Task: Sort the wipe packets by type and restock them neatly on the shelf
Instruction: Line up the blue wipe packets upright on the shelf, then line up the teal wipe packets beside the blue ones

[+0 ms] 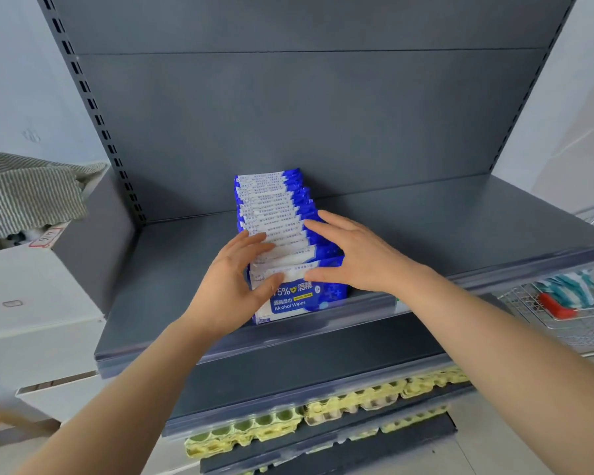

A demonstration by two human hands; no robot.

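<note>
While wipe packets line the grey shelf, white walls flank it.

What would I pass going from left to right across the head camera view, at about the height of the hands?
First the striped cloth → left hand → wipe packets → right hand → wire basket.

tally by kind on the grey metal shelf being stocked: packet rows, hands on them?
Row of blue-and-white alcohol wipe packets: 1
Bare hands touching it: 2, left hand, right hand
Total: 3
Packets within the row overlap, so there is no exact count.
</note>
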